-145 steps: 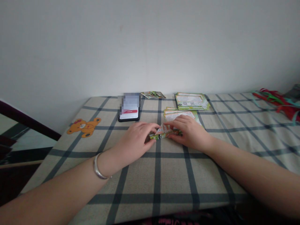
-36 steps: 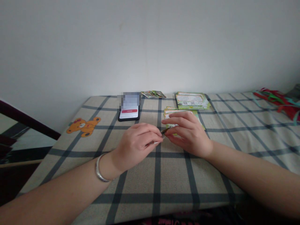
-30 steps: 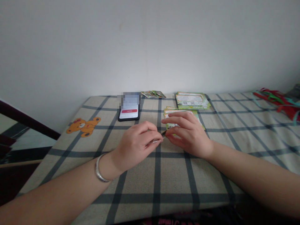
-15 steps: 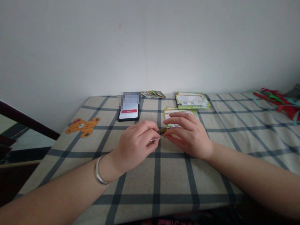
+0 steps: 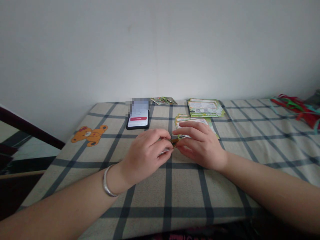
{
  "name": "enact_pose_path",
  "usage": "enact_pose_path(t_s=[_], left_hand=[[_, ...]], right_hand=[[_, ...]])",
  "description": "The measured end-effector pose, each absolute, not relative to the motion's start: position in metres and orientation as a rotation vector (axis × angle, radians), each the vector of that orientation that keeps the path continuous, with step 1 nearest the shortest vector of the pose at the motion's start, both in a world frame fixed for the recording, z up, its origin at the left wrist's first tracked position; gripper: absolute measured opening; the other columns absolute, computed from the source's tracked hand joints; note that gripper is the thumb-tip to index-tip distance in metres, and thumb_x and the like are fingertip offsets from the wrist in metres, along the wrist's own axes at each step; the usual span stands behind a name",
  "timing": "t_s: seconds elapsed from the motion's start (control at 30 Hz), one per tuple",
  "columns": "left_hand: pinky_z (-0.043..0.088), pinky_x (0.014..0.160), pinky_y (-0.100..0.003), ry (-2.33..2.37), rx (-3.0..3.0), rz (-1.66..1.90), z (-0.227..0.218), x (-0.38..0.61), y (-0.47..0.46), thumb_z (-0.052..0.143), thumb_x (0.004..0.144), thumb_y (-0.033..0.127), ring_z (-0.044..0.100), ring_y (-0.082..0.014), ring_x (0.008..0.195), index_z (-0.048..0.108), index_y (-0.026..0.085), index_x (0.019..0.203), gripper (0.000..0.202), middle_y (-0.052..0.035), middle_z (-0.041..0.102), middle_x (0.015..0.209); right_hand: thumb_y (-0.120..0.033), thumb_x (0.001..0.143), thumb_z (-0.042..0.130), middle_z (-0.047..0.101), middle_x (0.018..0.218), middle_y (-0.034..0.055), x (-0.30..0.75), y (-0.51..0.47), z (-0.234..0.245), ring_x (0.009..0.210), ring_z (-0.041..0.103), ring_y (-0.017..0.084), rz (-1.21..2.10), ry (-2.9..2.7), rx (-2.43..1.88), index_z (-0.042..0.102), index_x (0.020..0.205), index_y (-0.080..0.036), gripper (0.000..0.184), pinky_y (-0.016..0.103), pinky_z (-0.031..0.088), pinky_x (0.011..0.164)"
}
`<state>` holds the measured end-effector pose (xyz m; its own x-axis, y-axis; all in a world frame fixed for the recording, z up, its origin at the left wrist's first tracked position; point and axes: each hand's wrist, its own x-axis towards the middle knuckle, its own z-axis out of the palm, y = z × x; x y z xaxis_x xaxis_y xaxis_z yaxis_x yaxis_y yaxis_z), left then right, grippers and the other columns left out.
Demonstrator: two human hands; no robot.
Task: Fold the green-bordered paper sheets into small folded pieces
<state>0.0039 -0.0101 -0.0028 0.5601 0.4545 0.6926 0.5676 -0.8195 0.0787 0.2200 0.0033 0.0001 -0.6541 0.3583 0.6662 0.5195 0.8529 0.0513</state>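
Note:
My left hand point(image 5: 146, 154), with a silver bangle at the wrist, and my right hand point(image 5: 200, 145) meet over the checked cloth point(image 5: 175, 186). Both pinch a small folded printed paper point(image 5: 174, 141), green and orange, held edge-on just above the cloth. The fingers of both hands are curled around it, so most of the paper is hidden. Right behind my right hand lies a loose pile of green-bordered leaflets point(image 5: 183, 119).
A phone point(image 5: 138, 116) with a lit screen lies behind my left hand. A second leaflet stack point(image 5: 205, 107) and some small folded pieces point(image 5: 163, 100) sit near the wall. Red and green ribbons point(image 5: 297, 108) lie at far right. An orange bear print point(image 5: 89, 133) marks the cloth's left side.
The folded paper, earlier pressed flat on the cloth, is now lifted and pinched edge-on between both hands. Over the last second the hands have closed slightly together.

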Motion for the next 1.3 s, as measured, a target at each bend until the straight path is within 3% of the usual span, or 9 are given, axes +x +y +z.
enact_pose_path(t_s=[0.2,0.37,1.07,1.3], left_hand=[[0.051,0.073,-0.030,-0.864,-2.665,-1.192,-0.0031,0.0059,-0.0105,0.062,0.081,0.012,0.060,-0.0155,0.083,0.063,0.017,0.078,0.006,-0.0039,0.061,0.090],[0.051,0.075,-0.030,-0.873,-2.663,-1.199,-0.0024,0.0071,-0.0100,0.062,0.081,0.012,0.060,-0.0154,0.083,0.064,0.018,0.078,0.007,-0.0034,0.061,0.089],[0.049,0.072,-0.031,-0.915,-2.713,-1.162,-0.0033,0.0040,-0.0075,0.060,0.081,0.011,0.057,-0.0163,0.083,0.065,0.018,0.080,0.008,-0.0047,0.057,0.091],[0.049,0.071,-0.030,-0.925,-2.725,-1.161,-0.0052,0.0030,-0.0062,0.060,0.081,0.010,0.056,-0.0157,0.082,0.063,0.017,0.081,0.007,-0.0044,0.055,0.092]], right_hand=[[-0.017,0.083,0.061,0.066,0.116,0.0044,0.2159,0.0035,-0.0020,0.115,0.055,0.022,-0.134,-2.309,-0.593,0.062,0.086,-0.021,0.005,0.041,0.048,0.096],[-0.016,0.082,0.062,0.065,0.115,0.0040,0.2145,0.0033,-0.0017,0.113,0.056,0.021,-0.106,-2.290,-0.575,0.061,0.085,-0.023,0.007,0.042,0.049,0.095],[-0.018,0.081,0.064,0.065,0.116,0.0049,0.2201,0.0071,-0.0015,0.116,0.054,0.023,-0.188,-2.294,-0.588,0.063,0.082,-0.021,0.003,0.041,0.049,0.096],[-0.018,0.082,0.065,0.066,0.113,0.0056,0.2218,0.0072,-0.0018,0.109,0.057,0.021,-0.193,-2.284,-0.576,0.063,0.083,-0.019,0.002,0.037,0.050,0.092]])
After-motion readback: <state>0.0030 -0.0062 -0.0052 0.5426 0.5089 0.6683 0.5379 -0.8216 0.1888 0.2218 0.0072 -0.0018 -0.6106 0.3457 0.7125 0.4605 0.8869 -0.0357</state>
